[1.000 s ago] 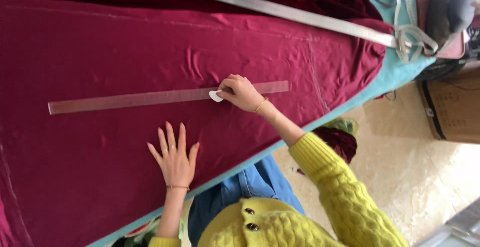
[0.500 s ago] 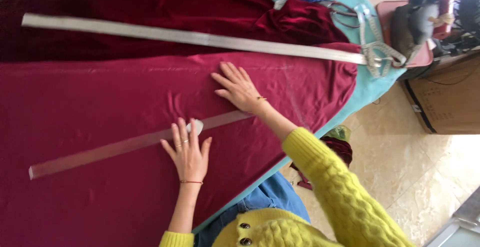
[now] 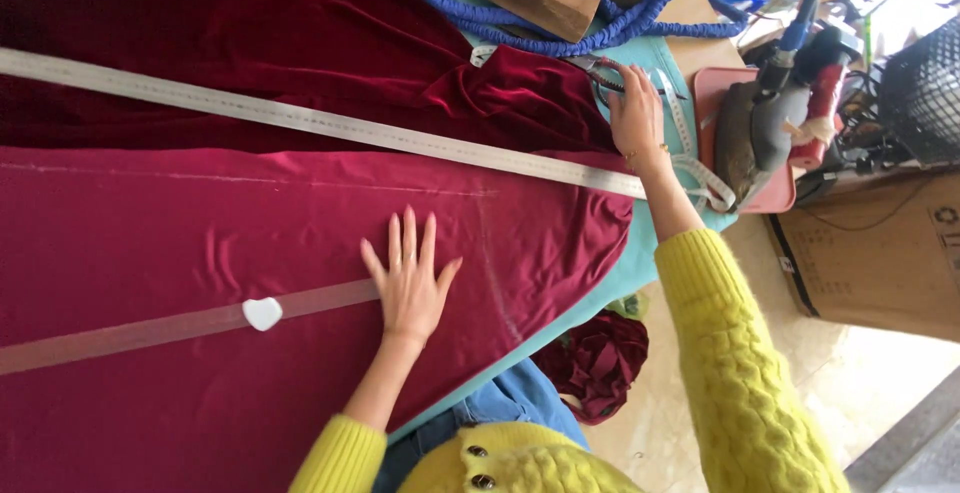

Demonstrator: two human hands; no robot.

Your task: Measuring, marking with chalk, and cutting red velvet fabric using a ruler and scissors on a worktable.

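Left hand spread flat on fabric, covering clear ruler end; chalk at 9 o'clock. Right hand at 1 o'clock, fingers on scissors, grip unclear.

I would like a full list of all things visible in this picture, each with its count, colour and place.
fabric: one, crimson, spread flat over the table
velvet cloth: one, dark red, bunched along the far side
metal ruler: one, silver, long, lying across the cloths
clear ruler: one, transparent, on the fabric
tailor's chalk: one, white, on the clear ruler
table: one, turquoise top, under the cloths
scissors: one pair, metal, under the right hand
measuring tape: one, white, by the table edge
iron: one, grey, on a pink tray
cardboard box: one, brown, on the floor
left hand: flat on the fabric, over the clear ruler's end
right hand: reaching onto the scissors
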